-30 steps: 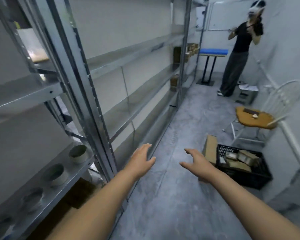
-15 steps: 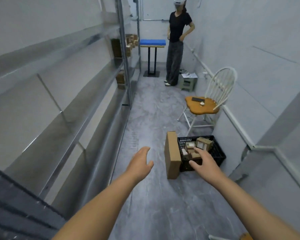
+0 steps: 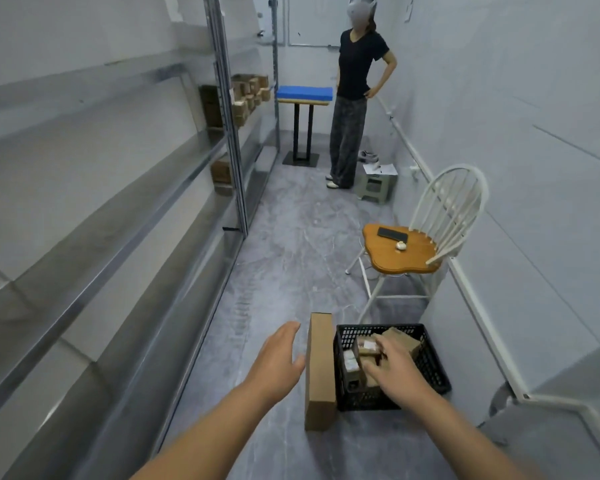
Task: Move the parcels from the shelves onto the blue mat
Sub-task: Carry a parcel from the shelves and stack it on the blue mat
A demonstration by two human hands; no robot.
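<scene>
On the grey floor, a black crate holds parcels.

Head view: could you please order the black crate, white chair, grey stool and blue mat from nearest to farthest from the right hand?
1. The black crate, at the right hand.
2. The white chair, ahead, right side.
3. The grey stool, farther along.
4. The blue mat, far end.

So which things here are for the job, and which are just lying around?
For the job:
parcels on the far shelves
blue mat

Just lying about:
chair
phone on its seat
stool
black crate
tall box beside the crate
person standing by
</scene>
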